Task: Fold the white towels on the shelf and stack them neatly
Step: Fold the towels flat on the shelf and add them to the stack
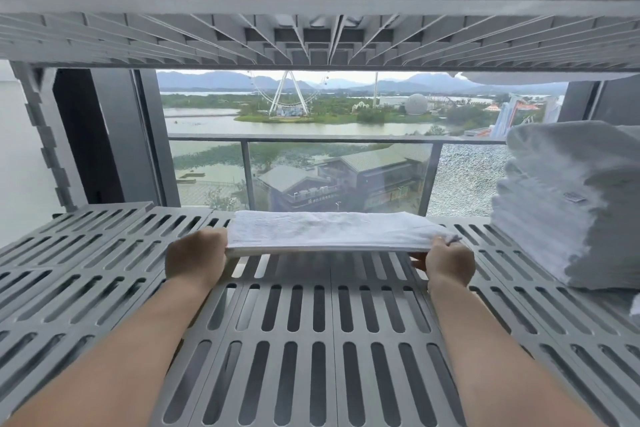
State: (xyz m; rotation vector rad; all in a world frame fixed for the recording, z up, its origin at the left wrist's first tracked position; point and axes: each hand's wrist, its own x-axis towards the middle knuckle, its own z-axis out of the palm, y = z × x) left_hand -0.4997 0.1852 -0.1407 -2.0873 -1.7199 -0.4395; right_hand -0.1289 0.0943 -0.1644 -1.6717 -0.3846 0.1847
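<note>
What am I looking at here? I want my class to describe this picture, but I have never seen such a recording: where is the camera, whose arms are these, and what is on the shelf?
There is no machine here: these are a person's two bare arms. The single picture comes from a wide-angle camera worn on the person's head, looking forward and down, so the arms reach in from the bottom. The left hand and the right hand each grip one end of a folded white towel, its near edge raised slightly off the slatted grey shelf. To the right on that shelf stands a stack of folded towels. Behind is a window with an outdoor view.
</note>
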